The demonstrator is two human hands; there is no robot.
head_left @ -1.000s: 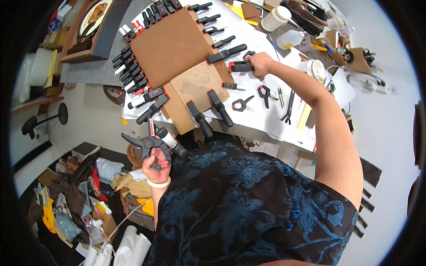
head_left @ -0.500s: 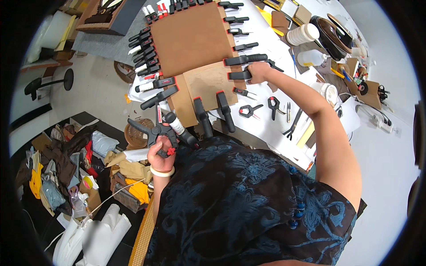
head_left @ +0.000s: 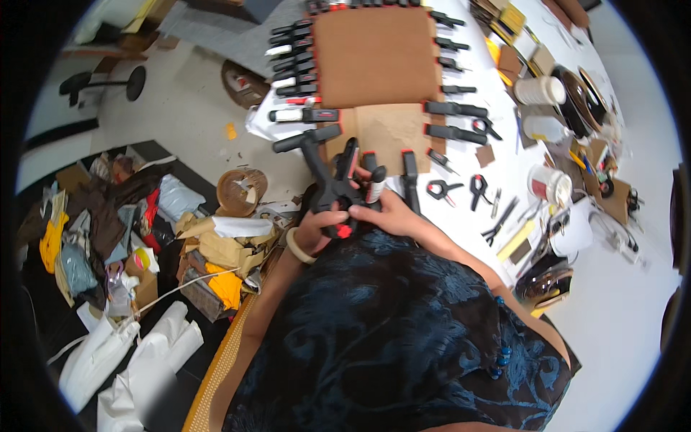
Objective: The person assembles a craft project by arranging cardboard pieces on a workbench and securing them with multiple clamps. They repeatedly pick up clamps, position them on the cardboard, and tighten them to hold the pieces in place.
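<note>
The left hand (head_left: 314,229) has its fingers wrapped around a big black clamp (head_left: 332,189), below the brown board (head_left: 378,61). The right hand (head_left: 392,214) touches it too (I can't tell if those fingers grip). A tan sheet (head_left: 392,129) lies at the board's near end, and a standing clamp (head_left: 410,176) on it is in the way. Right of the board are a white tub (head_left: 551,183) and scissors (head_left: 502,222); down to its left sits a round basket (head_left: 237,196).
</note>
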